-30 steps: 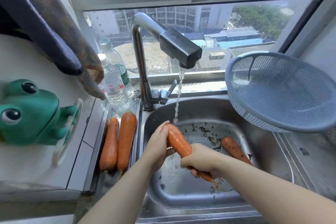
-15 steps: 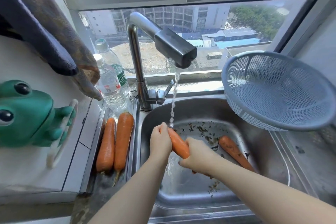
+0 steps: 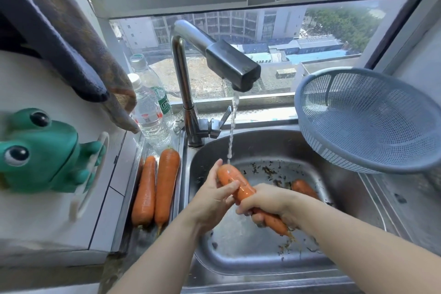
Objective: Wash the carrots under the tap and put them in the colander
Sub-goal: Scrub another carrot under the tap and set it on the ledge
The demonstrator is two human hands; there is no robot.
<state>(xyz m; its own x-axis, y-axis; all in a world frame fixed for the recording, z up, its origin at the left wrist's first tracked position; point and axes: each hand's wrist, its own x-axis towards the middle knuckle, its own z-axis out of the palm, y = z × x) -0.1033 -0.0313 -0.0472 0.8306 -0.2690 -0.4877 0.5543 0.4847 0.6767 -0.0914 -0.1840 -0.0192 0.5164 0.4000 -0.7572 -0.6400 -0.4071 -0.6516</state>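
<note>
**Carrot under running tap, both hands engaged**

Nearest, two bare forearms reach over the front rim of the sink (image 3: 274, 148). The right hand (image 3: 269, 205) is closed round the thin lower end of the held carrot (image 3: 236, 181). Its fingers curl beneath, and the carrot's tip sticks out at the near right of the fist. The left hand (image 3: 214, 196) grips the thick upper end, with the thumb laid across the top and the fingers wrapped behind. The held carrot lies aslant above the basin, thick end far-left, wet and shining.

Dark specks (image 3: 267, 169) litter the basin floor. Just beyond the right wrist the sink carrot (image 3: 304, 188) lies on that floor, partly hidden by the wrist.

On the ledge left of the sink, the two ledge carrots (image 3: 167, 184) lie side by side, tips toward the near edge. Further left a green frog (image 3: 40, 150) sits against a white surface.

The stream (image 3: 231, 136) falls onto the thick end of the held carrot. The tap (image 3: 229, 64) stands at the sink's far-left corner, spout over the basin. Two bottles (image 3: 148, 112) stand upright just left of it.

Far right, the colander (image 3: 367, 119) rests tilted, its open side facing the sink, well apart from every carrot. A cloth (image 3: 71, 31) hangs at far left. The window (image 3: 322, 31) closes the far side.
</note>
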